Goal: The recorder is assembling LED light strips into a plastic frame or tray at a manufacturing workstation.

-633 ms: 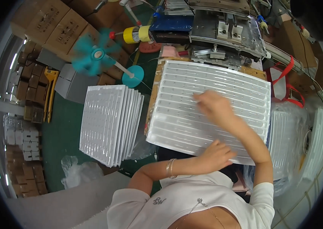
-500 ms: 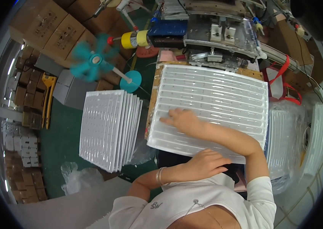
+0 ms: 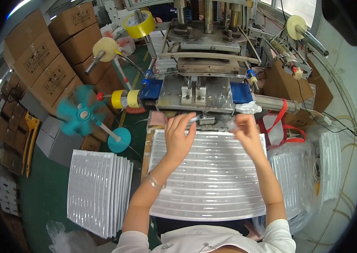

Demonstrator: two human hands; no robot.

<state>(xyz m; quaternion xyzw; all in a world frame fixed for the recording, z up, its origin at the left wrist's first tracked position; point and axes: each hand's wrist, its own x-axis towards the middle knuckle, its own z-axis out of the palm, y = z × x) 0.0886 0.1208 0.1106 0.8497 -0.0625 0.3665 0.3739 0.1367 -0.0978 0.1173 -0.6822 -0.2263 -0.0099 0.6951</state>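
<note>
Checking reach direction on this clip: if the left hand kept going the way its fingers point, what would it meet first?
Probably the small metal fixture at the machine's front edge; the left hand already has its fingertips beside it, above the ribbed plastic sheet. Depth is uncertain.

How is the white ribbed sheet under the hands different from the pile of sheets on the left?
The sheet under the hands lies alone, spread flat, its ribs running crosswise; the pile of sheets is many fanned layers with ribs running away from the person. The left hand and right hand reach over the single sheet's far edge; the pile lies untouched. Both look like the same white ribbed plastic.
</note>
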